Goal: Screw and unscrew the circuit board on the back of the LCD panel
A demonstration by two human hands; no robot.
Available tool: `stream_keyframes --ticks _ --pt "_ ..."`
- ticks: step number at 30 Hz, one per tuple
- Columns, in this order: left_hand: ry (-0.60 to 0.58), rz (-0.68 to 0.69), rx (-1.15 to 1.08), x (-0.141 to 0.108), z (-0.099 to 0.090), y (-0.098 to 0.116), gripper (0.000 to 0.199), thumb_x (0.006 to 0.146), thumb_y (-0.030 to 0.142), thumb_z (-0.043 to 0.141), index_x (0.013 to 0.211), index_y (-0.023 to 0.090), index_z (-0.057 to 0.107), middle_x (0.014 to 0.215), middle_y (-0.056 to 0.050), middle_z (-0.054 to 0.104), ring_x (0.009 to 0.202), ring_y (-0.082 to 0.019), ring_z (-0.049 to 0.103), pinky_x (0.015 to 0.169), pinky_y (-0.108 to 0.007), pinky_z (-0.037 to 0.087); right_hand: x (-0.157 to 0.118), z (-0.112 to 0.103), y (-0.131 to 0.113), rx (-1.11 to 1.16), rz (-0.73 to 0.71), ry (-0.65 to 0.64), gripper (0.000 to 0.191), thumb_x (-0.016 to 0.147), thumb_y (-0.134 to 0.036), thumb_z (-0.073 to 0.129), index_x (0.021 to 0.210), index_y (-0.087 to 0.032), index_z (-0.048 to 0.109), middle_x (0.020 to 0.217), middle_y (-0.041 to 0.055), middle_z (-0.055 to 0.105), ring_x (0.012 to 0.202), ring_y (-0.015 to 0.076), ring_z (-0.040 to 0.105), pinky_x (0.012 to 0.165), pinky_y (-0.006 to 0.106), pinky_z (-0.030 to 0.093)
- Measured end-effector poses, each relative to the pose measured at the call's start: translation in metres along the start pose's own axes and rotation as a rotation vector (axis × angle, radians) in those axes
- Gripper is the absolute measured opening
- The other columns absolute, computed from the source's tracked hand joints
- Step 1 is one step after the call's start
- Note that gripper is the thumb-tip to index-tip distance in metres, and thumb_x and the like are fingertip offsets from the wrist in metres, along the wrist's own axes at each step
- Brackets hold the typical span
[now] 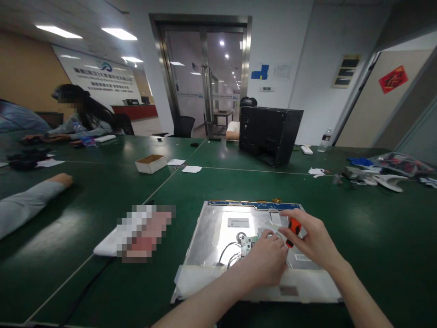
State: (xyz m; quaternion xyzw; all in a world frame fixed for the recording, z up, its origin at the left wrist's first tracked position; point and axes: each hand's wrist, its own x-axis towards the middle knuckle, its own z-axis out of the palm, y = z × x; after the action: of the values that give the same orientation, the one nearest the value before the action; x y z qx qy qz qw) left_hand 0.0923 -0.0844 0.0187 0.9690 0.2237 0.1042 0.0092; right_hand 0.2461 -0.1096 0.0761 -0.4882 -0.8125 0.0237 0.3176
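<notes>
An LCD panel lies face down, its silvery back up, with a blue circuit strip along the far edge. My left hand rests over the panel's middle, fingers curled in beside a small green circuit board; what they pinch is hidden. Thin black wires loop out of that board. In my right hand is a screwdriver with an orange and black handle, kept against the palm. Its thumb and forefinger are near a pale ribbon cable and a clear strip.
A blurred-out object lies left of the panel, near another person's arm. Further back are an open small box, paper scraps and a black monitor housing. Plastic parts and a bag sit right.
</notes>
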Motion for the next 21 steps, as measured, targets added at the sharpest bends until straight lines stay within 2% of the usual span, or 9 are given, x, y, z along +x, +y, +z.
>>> stream_keyframes --ticks 3,8,15,18,21 --pt "0.037 0.016 0.014 -0.002 0.002 0.001 0.019 0.083 0.029 0.058 0.087 0.011 0.064 0.092 -0.011 0.067 0.093 -0.026 0.059 0.097 -0.043 0.033 -0.004 0.009 0.002 0.015 0.014 0.091 0.028 0.092 -0.031 0.047 0.117 -0.020 0.051 0.086 0.0054 0.063 0.072 0.0173 0.061 0.067 0.031 0.049" --pt "0.041 0.019 0.040 -0.003 0.005 0.004 0.019 0.081 0.027 0.059 0.088 0.010 0.063 0.092 -0.011 0.066 0.091 -0.026 0.058 0.094 -0.042 0.035 -0.017 0.016 0.004 0.022 0.059 0.229 0.027 0.095 -0.032 0.044 0.119 -0.020 0.045 0.073 0.0004 0.058 0.056 0.0142 0.056 0.057 0.027 0.047" --pt "0.082 -0.001 0.049 -0.004 -0.001 0.006 0.021 0.084 0.031 0.059 0.090 0.011 0.061 0.095 -0.010 0.064 0.093 -0.025 0.057 0.096 -0.041 0.035 -0.023 0.017 0.007 0.021 0.106 0.274 0.023 0.095 -0.034 0.042 0.113 -0.020 0.043 0.074 0.0009 0.058 0.051 0.0143 0.055 0.051 0.026 0.044" --pt "0.131 -0.066 0.046 -0.014 -0.010 0.010 0.027 0.084 0.037 0.061 0.092 0.012 0.059 0.097 -0.009 0.062 0.095 -0.024 0.056 0.099 -0.041 0.033 -0.023 0.018 0.011 0.020 0.059 0.287 0.023 0.095 -0.032 0.043 0.115 -0.020 0.043 0.072 -0.0003 0.058 0.049 0.0129 0.055 0.047 0.024 0.044" --pt "0.192 -0.144 0.004 -0.037 -0.013 0.023 0.026 0.085 0.036 0.061 0.097 0.014 0.057 0.098 -0.008 0.062 0.097 -0.023 0.055 0.100 -0.041 0.034 -0.023 0.019 0.015 0.014 -0.039 0.330 0.026 0.094 -0.032 0.046 0.116 -0.020 0.044 0.072 -0.0007 0.060 0.051 0.0127 0.058 0.047 0.022 0.046"
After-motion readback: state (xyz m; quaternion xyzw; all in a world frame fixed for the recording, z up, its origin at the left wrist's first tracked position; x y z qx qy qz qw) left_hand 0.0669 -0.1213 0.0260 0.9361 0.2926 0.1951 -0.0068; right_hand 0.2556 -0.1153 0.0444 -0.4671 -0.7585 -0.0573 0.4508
